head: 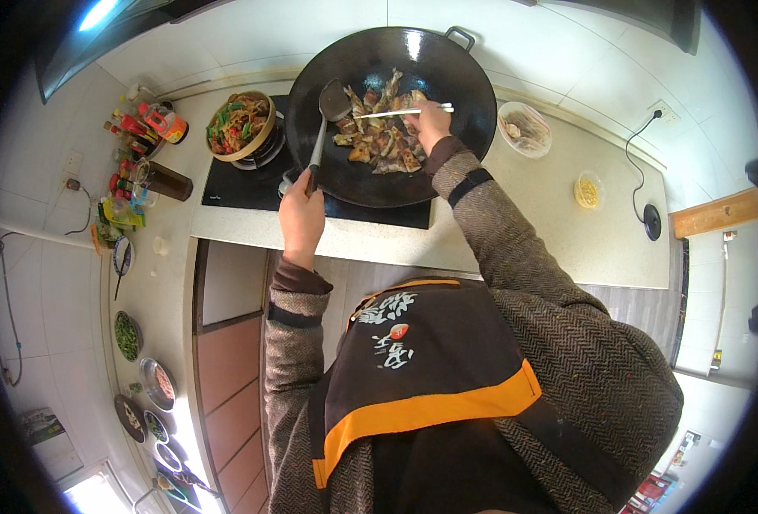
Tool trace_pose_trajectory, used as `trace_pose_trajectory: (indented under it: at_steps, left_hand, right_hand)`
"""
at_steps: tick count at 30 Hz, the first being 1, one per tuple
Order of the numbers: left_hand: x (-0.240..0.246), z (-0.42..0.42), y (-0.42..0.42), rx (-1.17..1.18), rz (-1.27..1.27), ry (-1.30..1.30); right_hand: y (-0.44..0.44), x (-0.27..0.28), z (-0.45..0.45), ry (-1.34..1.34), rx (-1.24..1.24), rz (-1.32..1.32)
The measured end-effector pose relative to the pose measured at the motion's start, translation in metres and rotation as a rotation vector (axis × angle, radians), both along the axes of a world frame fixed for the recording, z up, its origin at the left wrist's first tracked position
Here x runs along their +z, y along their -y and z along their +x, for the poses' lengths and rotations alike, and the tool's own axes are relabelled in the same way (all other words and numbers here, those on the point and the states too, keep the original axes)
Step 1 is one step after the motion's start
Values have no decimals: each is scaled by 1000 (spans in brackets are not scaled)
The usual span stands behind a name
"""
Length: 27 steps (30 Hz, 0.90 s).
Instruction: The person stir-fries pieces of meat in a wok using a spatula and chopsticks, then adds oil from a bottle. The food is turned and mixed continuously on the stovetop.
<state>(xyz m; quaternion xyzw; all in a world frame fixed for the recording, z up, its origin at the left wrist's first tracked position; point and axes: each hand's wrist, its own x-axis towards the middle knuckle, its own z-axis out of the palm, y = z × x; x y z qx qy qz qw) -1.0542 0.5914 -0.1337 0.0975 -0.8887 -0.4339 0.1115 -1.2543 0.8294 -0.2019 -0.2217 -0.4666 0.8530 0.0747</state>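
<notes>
My left hand (301, 217) grips the dark handle of a wok spatula (318, 149), whose broad metal blade rests inside the wok at the left of the food. Over the right part of the wok, my right hand (431, 121) holds a pair of white chopsticks (385, 114), their tips pointing left among the food. Browned pieces of what looks like fish (387, 144) lie heaped in the bottom of the large black wok (315, 67). Part of the pile is hidden by my right hand. The wok sits over a black glass gas hob (379, 213).
A bowl of cooked food with green peppers (241, 125) stands on the left burner. Sauce bottles (164, 123) and a pitcher of dark liquid (164, 180) line the left counter. Right of the wok are a bagged plate (525, 130) and a small bowl of chopped yellowish bits (586, 193).
</notes>
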Motion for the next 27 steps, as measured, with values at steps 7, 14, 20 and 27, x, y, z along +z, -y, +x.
trace_pose_trajectory:
  at_steps: [7, 14, 20, 27]
  left_hand:
    - [1, 4, -8, 16, 114, -24]
    - [-6, 4, -6, 60, 302, 43]
    - [-14, 10, -15, 84, 661, 97]
    - [-7, 21, -29, 129, 867, 142]
  right_hand:
    - [-11, 34, 9, -172, 131, 218]
    - [-36, 37, 21, -276, 123, 140]
    - [-97, 49, 48, -318, 76, 42]
    - [-145, 32, 74, -293, 16, 27]
